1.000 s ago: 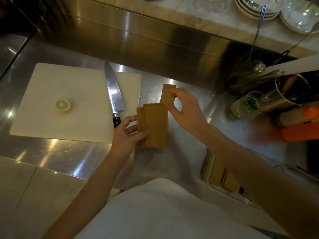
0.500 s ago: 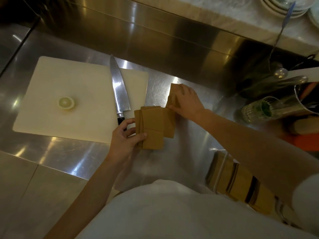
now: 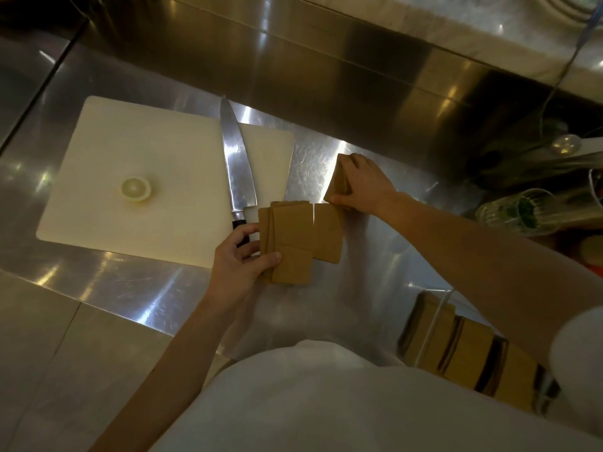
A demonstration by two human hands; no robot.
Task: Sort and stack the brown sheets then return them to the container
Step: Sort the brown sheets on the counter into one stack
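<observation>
A loose, fanned stack of brown sheets (image 3: 293, 243) lies on the steel counter in the middle. My left hand (image 3: 241, 259) grips its left edge, thumb on top. One more brown sheet (image 3: 328, 236) lies overlapped at the stack's right. Further back, my right hand (image 3: 362, 182) presses down on a separate small pile of brown sheets (image 3: 341, 179), fingers curled over it. At the lower right a clear container (image 3: 463, 347) holds more brown sheets standing on edge, partly hidden by my right arm.
A white cutting board (image 3: 156, 164) at the left carries a lemon half (image 3: 136, 188) and a large chef's knife (image 3: 236, 164), its handle close to my left hand. A glass with greens (image 3: 518, 212) and utensils stand at the right. A steel backsplash rises behind.
My right hand has carried its brown sheet down from the air onto the counter behind the stack. One sheet now lies spread to the stack's right. The view has shifted downward.
</observation>
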